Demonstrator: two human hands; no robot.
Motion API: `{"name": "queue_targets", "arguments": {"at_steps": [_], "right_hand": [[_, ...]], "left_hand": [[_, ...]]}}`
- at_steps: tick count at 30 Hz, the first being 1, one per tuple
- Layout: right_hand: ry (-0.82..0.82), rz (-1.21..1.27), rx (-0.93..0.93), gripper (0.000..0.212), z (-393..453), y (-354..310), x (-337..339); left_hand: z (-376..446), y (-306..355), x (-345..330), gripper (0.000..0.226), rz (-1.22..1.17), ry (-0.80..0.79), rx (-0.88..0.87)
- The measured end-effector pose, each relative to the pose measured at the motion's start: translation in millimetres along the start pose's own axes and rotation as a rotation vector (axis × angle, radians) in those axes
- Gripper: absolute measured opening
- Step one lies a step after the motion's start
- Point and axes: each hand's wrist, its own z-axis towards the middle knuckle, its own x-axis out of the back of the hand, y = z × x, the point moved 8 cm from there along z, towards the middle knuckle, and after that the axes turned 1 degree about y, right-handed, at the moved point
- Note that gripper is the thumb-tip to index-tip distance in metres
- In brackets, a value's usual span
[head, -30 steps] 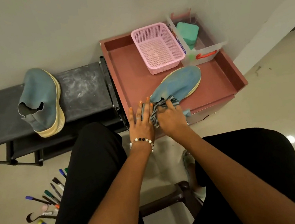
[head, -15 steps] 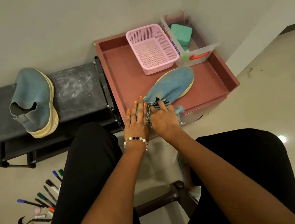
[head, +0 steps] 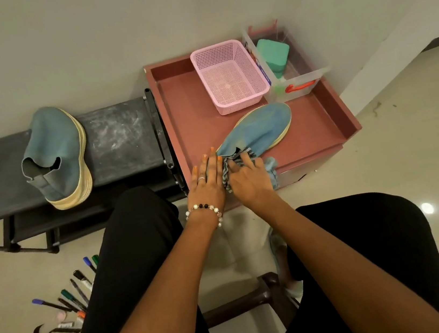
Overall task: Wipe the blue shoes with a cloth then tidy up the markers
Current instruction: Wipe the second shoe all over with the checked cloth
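Note:
One blue shoe [head: 261, 129] lies on the red tray table [head: 190, 105], toe pointing to the back right. My left hand [head: 207, 179] lies flat with straight fingers against the shoe's heel end. My right hand [head: 251, 180] grips a striped blue-grey cloth [head: 271, 169] and presses it on the shoe's opening. The second blue shoe [head: 56, 155] rests on its side on the black bench [head: 124, 140] at the left. Several markers [head: 74, 294] lie scattered on the floor at the lower left, partly hidden by my left leg.
A pink mesh basket [head: 229, 76] and a clear box [head: 299, 81] holding a green block [head: 273, 54] stand at the back of the tray. A dark stool [head: 262, 296] shows between my knees. Walls close in behind and at the right.
The view has shifted slightly. Both hands stay at the shoe's heel end, the right hand rubbing the cloth a little over the opening.

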Motion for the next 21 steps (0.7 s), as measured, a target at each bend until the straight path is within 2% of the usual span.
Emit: {"name": "queue_targets", "arguments": {"at_steps": [3, 6, 11, 14, 18, 21], "right_hand": [[-0.031, 0.050, 0.094, 0.040, -18, 5, -2], [-0.003, -0.024, 0.150, 0.038, -28, 5, -1], [0.017, -0.044, -0.025, 0.038, -3, -9, 1], [-0.003, 0.012, -0.047, 0.038, -1, -8, -3], [-0.065, 0.110, 0.035, 0.039, -23, 3, -9], [-0.036, 0.084, 0.039, 0.037, -27, 3, -8]], "left_hand": [[0, 0, 0, 0.064, -0.002, -0.028, -0.013], [-1, 2, 1, 0.068, 0.022, -0.060, -0.027], [4, -2, 1, 0.064, -0.007, -0.159, -0.075], [4, -5, 1, 0.068, -0.018, -0.221, -0.110], [2, -5, 0, 0.092, -0.034, -0.275, -0.132], [3, -6, -1, 0.109, -0.036, -0.320, -0.153]]}}
